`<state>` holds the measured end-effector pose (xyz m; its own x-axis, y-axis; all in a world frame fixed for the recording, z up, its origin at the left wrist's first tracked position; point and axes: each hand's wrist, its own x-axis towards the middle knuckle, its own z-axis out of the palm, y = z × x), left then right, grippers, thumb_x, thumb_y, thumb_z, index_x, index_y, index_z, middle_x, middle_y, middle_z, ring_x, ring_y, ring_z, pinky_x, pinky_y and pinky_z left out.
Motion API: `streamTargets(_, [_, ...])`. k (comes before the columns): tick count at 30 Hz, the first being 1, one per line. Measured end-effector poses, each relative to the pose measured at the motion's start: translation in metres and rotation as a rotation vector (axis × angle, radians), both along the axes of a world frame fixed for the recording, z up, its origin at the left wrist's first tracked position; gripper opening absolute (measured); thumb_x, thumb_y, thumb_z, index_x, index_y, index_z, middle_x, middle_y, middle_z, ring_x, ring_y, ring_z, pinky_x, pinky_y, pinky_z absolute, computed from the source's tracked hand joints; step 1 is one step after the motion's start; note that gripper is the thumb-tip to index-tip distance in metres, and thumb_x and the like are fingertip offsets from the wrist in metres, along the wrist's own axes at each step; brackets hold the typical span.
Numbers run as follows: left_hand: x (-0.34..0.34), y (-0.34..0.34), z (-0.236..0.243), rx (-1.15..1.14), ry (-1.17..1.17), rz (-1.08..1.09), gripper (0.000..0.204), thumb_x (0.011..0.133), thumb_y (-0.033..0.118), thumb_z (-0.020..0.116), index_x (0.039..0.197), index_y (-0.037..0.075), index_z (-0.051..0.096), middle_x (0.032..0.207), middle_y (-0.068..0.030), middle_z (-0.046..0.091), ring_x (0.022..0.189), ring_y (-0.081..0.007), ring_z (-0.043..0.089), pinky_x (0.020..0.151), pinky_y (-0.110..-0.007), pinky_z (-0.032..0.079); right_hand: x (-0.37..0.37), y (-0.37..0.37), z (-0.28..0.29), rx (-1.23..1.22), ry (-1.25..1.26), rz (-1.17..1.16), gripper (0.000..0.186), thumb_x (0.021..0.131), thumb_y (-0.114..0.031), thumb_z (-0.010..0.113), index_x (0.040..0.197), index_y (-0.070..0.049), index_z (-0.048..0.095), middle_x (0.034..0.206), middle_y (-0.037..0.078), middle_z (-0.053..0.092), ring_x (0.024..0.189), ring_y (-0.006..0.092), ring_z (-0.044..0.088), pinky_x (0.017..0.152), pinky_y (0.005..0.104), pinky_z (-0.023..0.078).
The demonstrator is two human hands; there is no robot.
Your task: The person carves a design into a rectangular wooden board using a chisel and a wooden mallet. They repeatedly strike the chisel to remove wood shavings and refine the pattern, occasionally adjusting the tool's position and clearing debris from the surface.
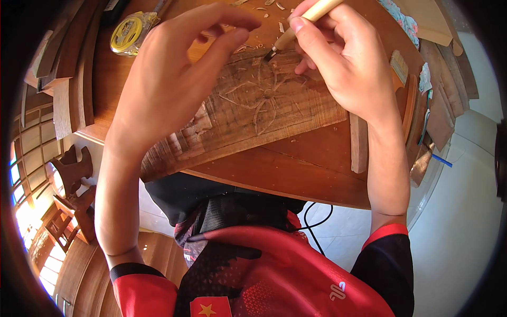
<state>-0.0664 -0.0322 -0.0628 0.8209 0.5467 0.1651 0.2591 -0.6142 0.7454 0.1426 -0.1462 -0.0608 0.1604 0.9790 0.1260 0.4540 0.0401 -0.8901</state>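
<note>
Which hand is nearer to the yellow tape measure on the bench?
Left. The left hand rests on the carved wooden panel just right of the yellow tape measure; the right hand, gripping the carving chisel, is across the panel, much farther away.

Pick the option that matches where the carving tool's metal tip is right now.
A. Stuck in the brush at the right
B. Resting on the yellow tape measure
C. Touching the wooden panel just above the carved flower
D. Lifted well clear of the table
C: the right hand holds the wooden-handled carving tool with its dark tip down on the wooden panel, just above the carved flower, far from the tape measure.
</note>
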Motion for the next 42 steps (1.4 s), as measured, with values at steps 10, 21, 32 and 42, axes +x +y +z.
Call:
streamTargets(10, [0.033, 0.004, -0.012, -0.246, -0.223, -0.067, 0.026, 0.105, 0.012, 0.058, 0.124, -0.003, 0.069, 0.097, -0.0109, 0.07, 0.083, -0.0182, 0.064, 0.076, -0.033, 0.052, -0.011, -0.002, 0.011, 0.129, -0.212, -0.037, 0.009, 0.096, -0.006, 0.065, 0.097, 0.004, 0.064, 0.09, 0.012, 0.065, 0.078, 0.0178, 0.063, 0.067, 0.0335, 0.049])
streamTargets(21, [0.045, 0.004, -0.009, -0.154, -0.44, -0.052, 0.028, 0.096, 0.016, 0.075, 0.122, 0.004, 0.075, 0.101, -0.0086, 0.071, 0.086, -0.0128, 0.067, 0.072, -0.027, 0.058, -0.019, -0.001, 0.03, -0.017, -0.21, 0.042, 0.013, 0.096, -0.006, 0.065, 0.098, 0.006, 0.062, 0.073, 0.013, 0.067, 0.06, 0.0204, 0.063, 0.056, 0.0349, 0.049])
streamTargets(32, [0.043, -0.008, -0.005, 0.018, -0.424, 0.002, 0.029, 0.092, 0.012, 0.079, 0.117, 0.0, 0.077, 0.083, -0.0079, 0.072, 0.068, -0.0095, 0.06, 0.054, -0.025, 0.046, -0.003, -0.029, 0.017, -0.009, -0.427, -0.001, 0.018, 0.098, -0.008, 0.07, 0.113, 0.001, 0.066, 0.087, 0.006, 0.07, 0.072, 0.0093, 0.063, 0.063, 0.0265, 0.051])
streamTargets(42, [0.039, -0.011, -0.002, 0.057, -0.46, -0.06, 0.029, 0.088, 0.013, 0.083, 0.113, -0.002, 0.078, 0.077, -0.0077, 0.071, 0.06, -0.0089, 0.055, 0.048, -0.026, 0.041, 0.011, -0.126, -0.018, -0.365, -0.774, -0.495, 0.042, 0.089, -0.031, 0.081, 0.112, 0.0, 0.066, 0.096, 0.015, 0.068, 0.082, 0.0308, 0.069, 0.072, 0.0419, 0.054])
